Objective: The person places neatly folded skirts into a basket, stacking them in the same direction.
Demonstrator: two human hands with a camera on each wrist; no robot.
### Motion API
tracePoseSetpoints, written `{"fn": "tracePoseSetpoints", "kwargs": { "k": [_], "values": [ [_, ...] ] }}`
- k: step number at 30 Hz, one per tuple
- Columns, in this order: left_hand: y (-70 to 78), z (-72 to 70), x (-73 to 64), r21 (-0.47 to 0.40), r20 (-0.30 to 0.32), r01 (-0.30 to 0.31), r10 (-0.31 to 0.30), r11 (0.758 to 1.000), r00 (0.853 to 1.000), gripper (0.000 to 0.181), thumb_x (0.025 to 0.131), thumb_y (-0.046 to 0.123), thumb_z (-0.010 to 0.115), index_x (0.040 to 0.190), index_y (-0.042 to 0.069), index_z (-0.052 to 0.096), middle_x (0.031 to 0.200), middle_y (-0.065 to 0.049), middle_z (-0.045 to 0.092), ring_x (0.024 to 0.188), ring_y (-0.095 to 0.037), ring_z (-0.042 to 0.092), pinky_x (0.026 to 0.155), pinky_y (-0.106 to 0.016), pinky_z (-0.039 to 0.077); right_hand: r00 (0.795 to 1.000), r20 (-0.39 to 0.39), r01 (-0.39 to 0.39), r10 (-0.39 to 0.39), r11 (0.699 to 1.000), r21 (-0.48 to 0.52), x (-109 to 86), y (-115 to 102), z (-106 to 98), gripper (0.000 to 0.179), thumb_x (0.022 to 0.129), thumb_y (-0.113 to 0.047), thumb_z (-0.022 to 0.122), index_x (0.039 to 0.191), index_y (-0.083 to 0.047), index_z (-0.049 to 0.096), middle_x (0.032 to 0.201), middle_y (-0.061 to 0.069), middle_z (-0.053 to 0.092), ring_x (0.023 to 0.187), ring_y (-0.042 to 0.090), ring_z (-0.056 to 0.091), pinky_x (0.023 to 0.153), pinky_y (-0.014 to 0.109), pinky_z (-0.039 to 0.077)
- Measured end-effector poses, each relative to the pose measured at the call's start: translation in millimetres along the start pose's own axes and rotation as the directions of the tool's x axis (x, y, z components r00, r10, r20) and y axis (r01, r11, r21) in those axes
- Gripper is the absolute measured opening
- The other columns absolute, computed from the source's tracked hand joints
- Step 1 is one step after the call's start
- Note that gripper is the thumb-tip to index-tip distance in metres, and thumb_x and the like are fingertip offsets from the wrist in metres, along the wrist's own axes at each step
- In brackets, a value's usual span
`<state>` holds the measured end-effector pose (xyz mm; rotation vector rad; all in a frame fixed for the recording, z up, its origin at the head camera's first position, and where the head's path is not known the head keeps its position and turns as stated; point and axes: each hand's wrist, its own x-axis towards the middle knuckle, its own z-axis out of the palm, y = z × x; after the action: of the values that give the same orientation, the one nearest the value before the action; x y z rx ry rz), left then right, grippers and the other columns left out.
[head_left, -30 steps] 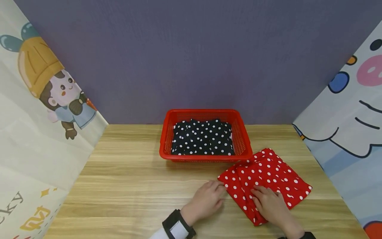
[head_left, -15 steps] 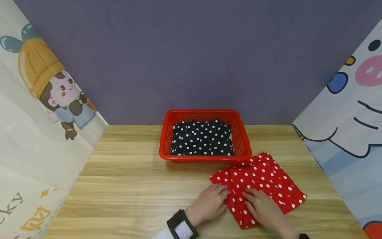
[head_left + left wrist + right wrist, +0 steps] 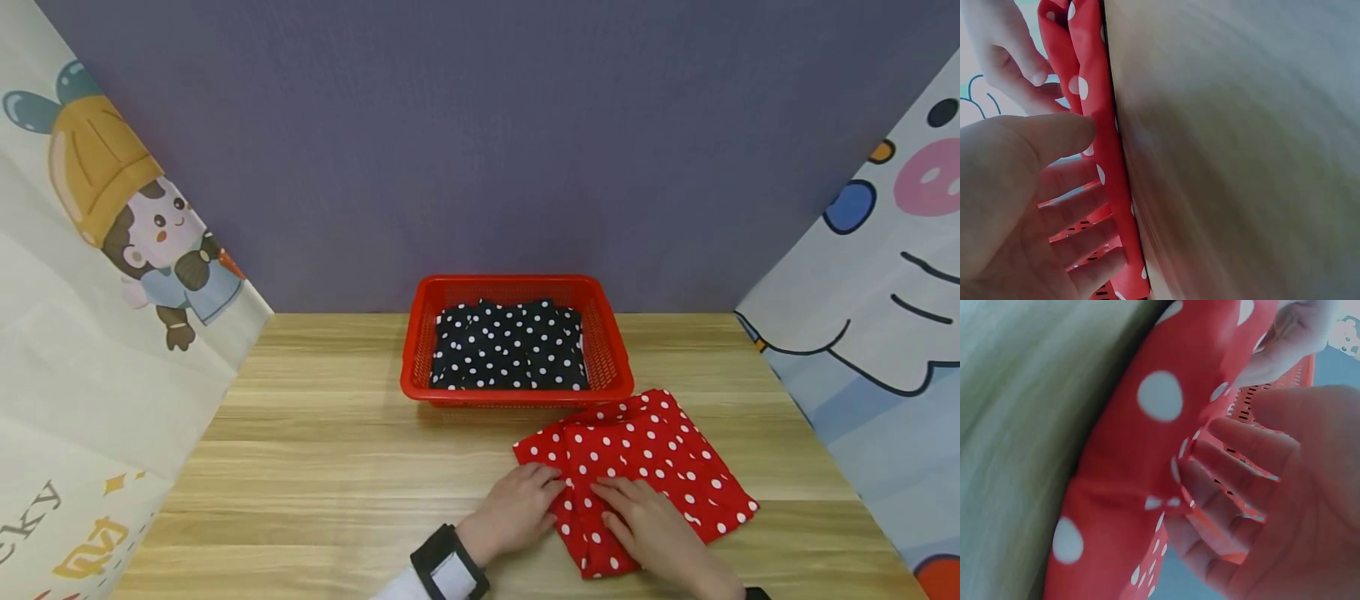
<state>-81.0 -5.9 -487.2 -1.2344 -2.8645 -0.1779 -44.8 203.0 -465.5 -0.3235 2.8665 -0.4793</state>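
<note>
A folded red cloth with white dots [image 3: 637, 442] lies flat on the table at a slant, one corner close under the basket's front rim. My left hand [image 3: 513, 510] has its fingertips on the cloth's left edge; in the left wrist view the thumb and fingers reach out fairly straight to the fabric's [image 3: 1109, 187] side. Spread over the cloth's front part is my right hand [image 3: 652, 527], palm down. Its extended fingers touch the upper surface of the fabric [image 3: 1129, 450] in the right wrist view.
Behind the red cloth stands a red plastic basket [image 3: 517, 397]. A folded black cloth with white dots [image 3: 510, 346] lies in it. The wooden table [image 3: 315, 433] ends at a grey-blue wall [image 3: 480, 150], with printed cartoon sheets [image 3: 90, 375] on both sides.
The red cloth has slid left and slightly toward the person, turning a little, with the right hand moving along on it. The left hand stays at its left edge. Basket and black cloth are unchanged.
</note>
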Motion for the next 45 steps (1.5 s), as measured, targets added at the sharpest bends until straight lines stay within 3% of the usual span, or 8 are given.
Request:
{"fn": "tracePoseSetpoints", "kwargs": {
  "k": [11,17,22,30,39,45],
  "values": [
    [-13.1,-2.3,-11.2,-0.011,0.014,0.014,-0.013,1.0,1.0,0.043,0.083,0.035,0.066,0.122,0.018,0.058,0.118,0.003,0.057,0.108,-0.013,0.051,0.097,-0.028,0.041,0.981,-0.184,0.04,-0.054,0.996,-0.079,-1.8,24,-12,0.052,0.072,-0.027,0.076,0.118,-0.01,0.061,0.12,0.008,0.055,0.107,0.024,0.052,0.085,0.049,0.048],
    [-21.0,-3.7,-22.4,-0.019,0.002,0.03,-0.03,0.999,1.0,0.041,0.085,0.037,0.062,0.12,0.016,0.059,0.116,0.002,0.058,0.108,-0.015,0.051,0.097,-0.029,0.04,0.969,-0.243,0.016,-0.042,0.994,-0.11,-2.7,45,-16,0.051,0.072,-0.024,0.076,0.117,-0.005,0.061,0.118,0.014,0.055,0.105,0.031,0.051,0.081,0.054,0.048],
    [-27.6,-6.7,-29.4,-0.046,0.032,0.053,-0.052,0.998,0.998,0.042,0.086,0.04,0.06,0.12,0.015,0.06,0.116,0.001,0.058,0.109,-0.016,0.051,0.098,-0.031,0.04,0.962,-0.271,-0.006,-0.023,0.994,-0.106,-1.7,57,-17,0.048,0.075,-0.021,0.074,0.117,-0.002,0.06,0.118,0.018,0.054,0.103,0.035,0.052,0.081,0.055,0.046],
    [-34.6,-14.8,-39.5,-0.068,0.038,0.094,-0.091,0.993,0.995,0.039,0.085,0.039,0.061,0.116,0.014,0.061,0.111,0.0,0.06,0.104,-0.016,0.053,0.096,-0.032,0.042,0.976,-0.217,-0.028,0.014,0.998,-0.062,-0.9,63,-13,0.049,0.077,-0.02,0.072,0.119,0.0,0.058,0.119,0.021,0.053,0.104,0.036,0.052,0.081,0.054,0.048],
    [-41.9,-17.6,-46.0,-0.059,0.031,0.141,-0.14,0.988,0.99,0.039,0.083,0.04,0.064,0.113,0.015,0.062,0.102,0.002,0.06,0.096,-0.014,0.055,0.088,-0.033,0.046,0.995,-0.094,-0.043,0.04,0.999,-0.028,1.2,56,-10,0.051,0.079,-0.024,0.069,0.123,-0.002,0.055,0.12,0.018,0.052,0.105,0.034,0.052,0.082,0.052,0.048],
    [-48.4,-17.0,-50.8,-0.103,0.052,0.192,-0.188,0.976,0.981,0.043,0.08,0.042,0.067,0.111,0.013,0.063,0.098,0.001,0.06,0.091,-0.011,0.054,0.086,-0.032,0.047,0.998,-0.03,-0.062,0.062,0.998,0.012,3.5,48,-7,0.052,0.079,-0.027,0.069,0.124,-0.004,0.054,0.119,0.014,0.053,0.104,0.03,0.053,0.081,0.049,0.05]
  ]
}}
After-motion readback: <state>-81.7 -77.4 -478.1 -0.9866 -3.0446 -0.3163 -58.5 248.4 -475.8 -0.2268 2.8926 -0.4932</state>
